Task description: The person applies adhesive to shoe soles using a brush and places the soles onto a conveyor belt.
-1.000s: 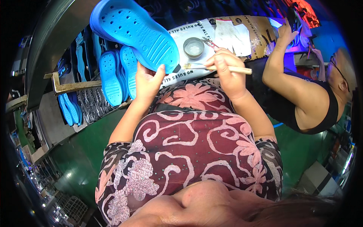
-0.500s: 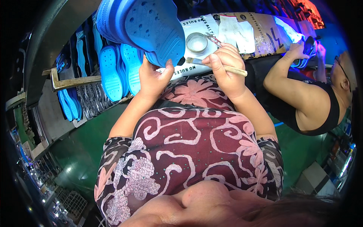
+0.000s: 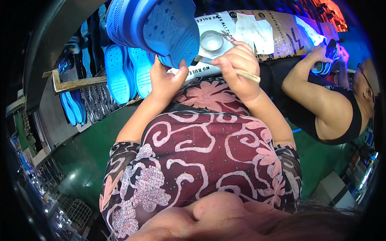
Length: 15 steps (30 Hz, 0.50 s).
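My left hand [image 3: 169, 82] grips the lower edge of a blue foam clog [image 3: 169, 32], its thumb pressed on the rim. The clog is tilted up, and its holed inner face shows. My right hand [image 3: 241, 70] is closed round the pale wooden handle of a brush [image 3: 248, 75]. Its dark bristles are at the clog's right edge; I cannot tell whether they touch. Beyond my right fingers is a small red-handled tool [image 3: 228, 37], partly hidden. A round clear dish [image 3: 211, 41] stands on the white printed sheet [image 3: 195, 72] behind the brush.
Blue soles [image 3: 117, 74] stand on the rack at left, beside a wooden bar [image 3: 80, 85]. Pale cloth pieces [image 3: 253, 34] lie on brown cardboard [image 3: 283, 34]. At right, a co-worker [image 3: 325, 100] holds a dark-and-blue shoe [image 3: 330, 56] near a bright light.
The clog has shifted slightly right and turned a little. The brush's bristles have moved slightly up along the clog's edge. Both hands keep their holds.
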### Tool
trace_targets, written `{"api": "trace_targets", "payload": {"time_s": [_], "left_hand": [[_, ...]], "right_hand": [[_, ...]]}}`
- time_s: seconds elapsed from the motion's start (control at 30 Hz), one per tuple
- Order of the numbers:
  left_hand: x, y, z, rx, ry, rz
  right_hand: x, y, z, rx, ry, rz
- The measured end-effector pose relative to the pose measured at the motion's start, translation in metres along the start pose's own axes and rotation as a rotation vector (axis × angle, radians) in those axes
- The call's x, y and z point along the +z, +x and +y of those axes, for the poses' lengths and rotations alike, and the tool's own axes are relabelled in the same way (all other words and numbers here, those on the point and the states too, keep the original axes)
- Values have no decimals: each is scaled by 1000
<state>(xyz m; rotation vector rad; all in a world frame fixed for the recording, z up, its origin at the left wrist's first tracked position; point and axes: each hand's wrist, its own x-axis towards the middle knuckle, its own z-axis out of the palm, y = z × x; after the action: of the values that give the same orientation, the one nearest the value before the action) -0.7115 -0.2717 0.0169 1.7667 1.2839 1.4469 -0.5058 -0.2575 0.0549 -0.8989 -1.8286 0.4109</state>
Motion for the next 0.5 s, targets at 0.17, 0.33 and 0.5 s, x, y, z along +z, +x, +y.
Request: {"api": "trace_targets", "payload": {"time_s": [0.17, 0.33, 0.5], "left_hand": [[2, 0, -8, 65, 15, 25], [5, 2, -7, 102, -16, 30], [7, 3, -3, 58, -58, 68]], "right_hand": [[3, -1, -2, -26, -31, -86], [3, -4, 3, 29, 79, 25], [8, -3, -1, -36, 16, -43]]}}
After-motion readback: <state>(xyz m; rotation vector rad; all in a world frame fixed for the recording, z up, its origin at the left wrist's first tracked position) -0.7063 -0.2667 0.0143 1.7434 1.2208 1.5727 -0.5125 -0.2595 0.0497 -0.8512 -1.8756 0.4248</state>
